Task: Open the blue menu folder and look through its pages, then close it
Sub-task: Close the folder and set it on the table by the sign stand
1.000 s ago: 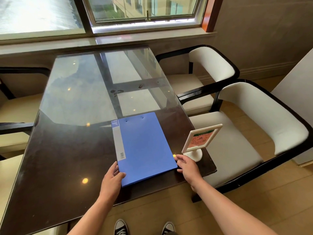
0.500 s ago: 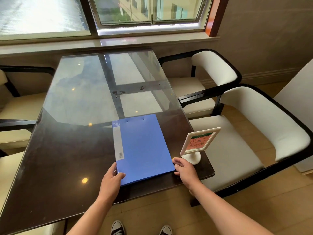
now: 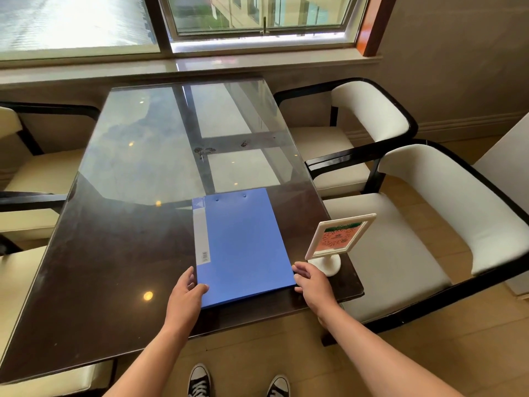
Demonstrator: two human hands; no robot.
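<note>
The blue menu folder (image 3: 243,245) lies shut and flat on the dark glass-topped table (image 3: 120,253), near the front right corner, its white spine label on the left. My left hand (image 3: 186,296) rests at the folder's near left corner, thumb lying on the cover. My right hand (image 3: 312,282) touches the near right corner, fingers against the folder's right edge. Neither hand has lifted the cover.
A white framed table sign (image 3: 335,242) on a round foot stands just right of the folder, close to my right hand. White cushioned chairs with black frames (image 3: 429,224) line the right side, cream chairs (image 3: 25,179) the left. My shoes (image 3: 200,379) show below the table edge.
My view has shifted slightly. Both hands stay at the folder's near corners, and the folder remains shut in the same place.
</note>
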